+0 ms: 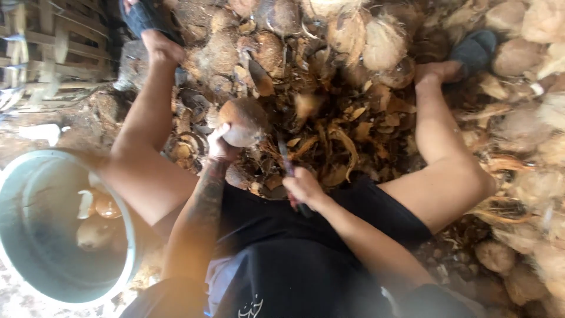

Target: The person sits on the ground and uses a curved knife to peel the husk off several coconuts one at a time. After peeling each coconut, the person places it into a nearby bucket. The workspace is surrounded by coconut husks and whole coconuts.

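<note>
A round grey tub (126, 247) is sitting by my left knee, and a few pale peeled pieces (97, 219) are lying at the bottom of it. Whole brown coconuts (376, 41) are piling up ahead of my feet, and more (529, 194) are crowding along my right side. Torn husk strips (341, 141) are littering the ground between my legs. A wooden slatted crate (53, 47) is standing at the far left. I am wearing dark slippers (474, 50) and black shorts (294, 259).
</note>
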